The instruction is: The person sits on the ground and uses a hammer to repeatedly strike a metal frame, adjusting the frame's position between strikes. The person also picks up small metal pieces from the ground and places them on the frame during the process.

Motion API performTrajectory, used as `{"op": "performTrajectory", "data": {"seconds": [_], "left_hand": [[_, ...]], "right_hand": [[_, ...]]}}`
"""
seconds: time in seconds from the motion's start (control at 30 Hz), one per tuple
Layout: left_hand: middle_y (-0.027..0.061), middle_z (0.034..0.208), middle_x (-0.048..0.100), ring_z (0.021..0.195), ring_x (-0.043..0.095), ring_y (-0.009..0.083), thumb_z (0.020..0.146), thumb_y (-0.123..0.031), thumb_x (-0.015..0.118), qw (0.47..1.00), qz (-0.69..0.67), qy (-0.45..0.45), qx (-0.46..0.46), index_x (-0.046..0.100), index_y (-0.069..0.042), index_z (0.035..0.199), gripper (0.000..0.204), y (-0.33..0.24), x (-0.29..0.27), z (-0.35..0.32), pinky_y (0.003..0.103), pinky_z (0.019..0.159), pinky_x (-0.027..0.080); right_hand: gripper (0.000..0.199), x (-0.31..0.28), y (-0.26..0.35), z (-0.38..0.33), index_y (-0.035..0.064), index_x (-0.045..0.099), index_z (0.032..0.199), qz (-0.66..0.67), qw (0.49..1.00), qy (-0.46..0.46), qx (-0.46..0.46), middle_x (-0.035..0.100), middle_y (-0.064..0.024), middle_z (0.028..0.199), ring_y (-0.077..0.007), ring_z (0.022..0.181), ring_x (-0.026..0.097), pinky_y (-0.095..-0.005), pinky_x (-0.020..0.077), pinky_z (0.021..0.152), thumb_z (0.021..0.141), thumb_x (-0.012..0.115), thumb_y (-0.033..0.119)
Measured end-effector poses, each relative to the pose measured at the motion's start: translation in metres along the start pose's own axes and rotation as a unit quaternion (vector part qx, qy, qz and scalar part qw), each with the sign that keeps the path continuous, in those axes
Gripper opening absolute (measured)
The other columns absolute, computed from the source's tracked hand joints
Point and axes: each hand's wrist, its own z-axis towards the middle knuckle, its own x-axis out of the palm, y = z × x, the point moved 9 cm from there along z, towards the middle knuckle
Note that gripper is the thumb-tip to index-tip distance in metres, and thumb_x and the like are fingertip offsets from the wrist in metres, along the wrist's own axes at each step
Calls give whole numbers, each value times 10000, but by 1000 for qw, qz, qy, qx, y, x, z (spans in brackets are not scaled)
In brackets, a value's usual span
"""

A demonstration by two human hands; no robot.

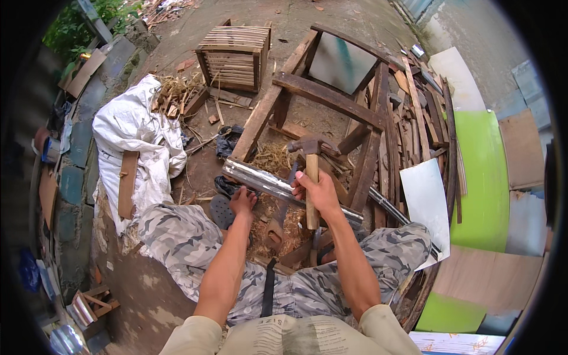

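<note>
My right hand (318,190) is closed around the wooden handle of a claw hammer (312,158), its rusty head upward above a wooden frame (331,97). A rail (260,179) with a metallic face and patchy white paint runs across the frame's near end, between my knees. My left hand (241,202) is at the left part of this rail, its fingers curled near the lower edge; whatever they pinch is hidden. Behind the rail stands a handsaw blade (292,173), partly covered. A pale panel (343,64) shows inside the frame's far end.
A slatted wooden stool (234,56) stands at the far left. Left of me lies a white sack (133,142) with a board (128,183) on it. Wood strips (417,112) are piled to the right, beside a white sheet (427,201) and green panels (482,171). Shavings (269,157) litter the ground.
</note>
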Motion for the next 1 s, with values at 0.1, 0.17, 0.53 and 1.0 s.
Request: {"op": "performTrajectory", "data": {"seconds": [0.1, 0.17, 0.53, 1.0], "left_hand": [[43, 830, 626, 656, 655, 170, 984, -209, 677, 999, 7, -10, 38, 594, -42, 1020, 189, 2, -13, -40, 282, 561, 567], [37, 817, 616, 641, 635, 158, 993, -218, 668, 998, 41, 6, 55, 578, -46, 1002, 194, 2, -1, -67, 277, 566, 552], [-8, 818, 605, 724, 562, 46, 995, -158, 675, 795, 266, 369, 400, 580, -30, 1019, 161, -29, 115, -280, 205, 654, 473], [213, 752, 685, 713, 671, 429, 1032, -340, 547, 486, 619, 363, 498, 568, -42, 1039, 299, 3, 237, -260, 500, 635, 504]], "right_hand": [[242, -31, 33, -35, -11, 619, 979, -75, 996, -41, -10, 700, -94, 824, -125, 655, 625, -280, 493, 555, 982, 682, 223], [279, -81, 52, -55, -12, 630, 1007, -198, 968, -131, -77, 698, -78, 829, -113, 675, 614, -279, 492, 597, 964, 707, 253], [377, -202, -55, -130, -15, 629, 1130, 30, 944, -329, -2, 661, -53, 914, -145, 813, 624, -305, 522, 718, 944, 745, 291], [408, -188, -129, -101, 23, 653, 1065, 162, 957, -240, 29, 675, -57, 982, -175, 884, 638, -335, 541, 752, 970, 691, 418]]}}
